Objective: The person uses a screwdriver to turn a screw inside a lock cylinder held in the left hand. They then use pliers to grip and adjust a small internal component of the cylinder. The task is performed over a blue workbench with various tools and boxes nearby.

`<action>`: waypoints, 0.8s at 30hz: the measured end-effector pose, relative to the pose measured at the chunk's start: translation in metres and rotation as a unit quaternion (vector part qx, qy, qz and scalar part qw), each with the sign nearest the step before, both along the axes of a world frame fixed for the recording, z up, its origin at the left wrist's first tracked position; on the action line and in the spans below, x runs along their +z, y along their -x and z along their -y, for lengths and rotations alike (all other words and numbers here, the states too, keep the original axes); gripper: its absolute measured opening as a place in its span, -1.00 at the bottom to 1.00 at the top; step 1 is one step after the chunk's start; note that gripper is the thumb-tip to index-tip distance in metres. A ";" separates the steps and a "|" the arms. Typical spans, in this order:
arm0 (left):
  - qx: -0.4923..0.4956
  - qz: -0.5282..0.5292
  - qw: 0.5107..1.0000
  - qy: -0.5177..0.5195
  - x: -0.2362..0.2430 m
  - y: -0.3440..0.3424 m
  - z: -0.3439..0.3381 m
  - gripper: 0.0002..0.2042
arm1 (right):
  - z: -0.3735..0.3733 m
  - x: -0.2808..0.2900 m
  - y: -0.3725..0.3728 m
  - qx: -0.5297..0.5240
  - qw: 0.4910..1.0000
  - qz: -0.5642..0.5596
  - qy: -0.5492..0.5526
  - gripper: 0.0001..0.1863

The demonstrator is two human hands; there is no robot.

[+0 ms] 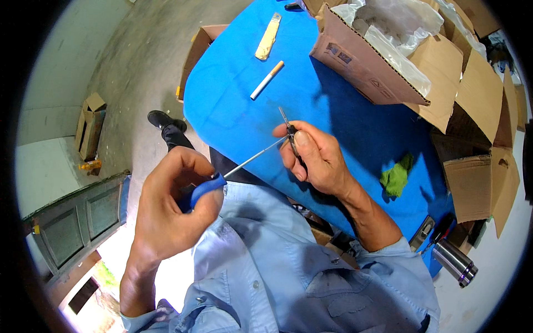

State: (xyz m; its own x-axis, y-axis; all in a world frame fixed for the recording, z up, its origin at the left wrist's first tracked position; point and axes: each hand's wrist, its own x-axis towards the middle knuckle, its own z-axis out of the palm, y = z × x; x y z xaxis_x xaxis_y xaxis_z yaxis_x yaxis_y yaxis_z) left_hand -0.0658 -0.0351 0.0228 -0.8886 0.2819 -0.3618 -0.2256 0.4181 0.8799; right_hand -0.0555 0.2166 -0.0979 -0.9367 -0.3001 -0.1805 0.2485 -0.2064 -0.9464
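My left hand [172, 205] is closed around the blue handle of a screwdriver [249, 161]. Its thin metal shaft slants up and right, and the tip meets a small dark part in my other hand. That small black part with a thin metal rod [291, 132] is pinched between the thumb and fingers of my right hand [317, 154]; the rod sticks up past the fingertips. Its exact kind is too small to tell. Both hands are over the near edge of the blue-covered table [222, 83], in front of my blue shirt.
A white stick with a tan end [267, 80] and a yellow-handled flat tool [269, 36] lie on the cloth. Cardboard boxes [366, 66] with plastic lining stand at the right. A green rag [397, 176] and a metal cylinder [455, 261] are near the right edge.
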 end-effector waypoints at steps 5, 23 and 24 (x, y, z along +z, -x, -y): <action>-0.024 -0.017 0.999 -0.027 0.001 -0.002 0.003 -0.78 | 0.000 0.001 0.002 0.001 1.000 0.003 0.016 -0.59; 0.042 0.052 0.998 0.007 0.008 0.002 -0.007 -0.77 | -0.003 -0.002 0.002 -0.010 1.000 0.005 0.025 -0.60; 0.050 0.063 0.997 -0.004 0.005 0.003 -0.005 -0.77 | -0.003 -0.003 0.002 -0.008 1.000 0.000 0.030 -0.60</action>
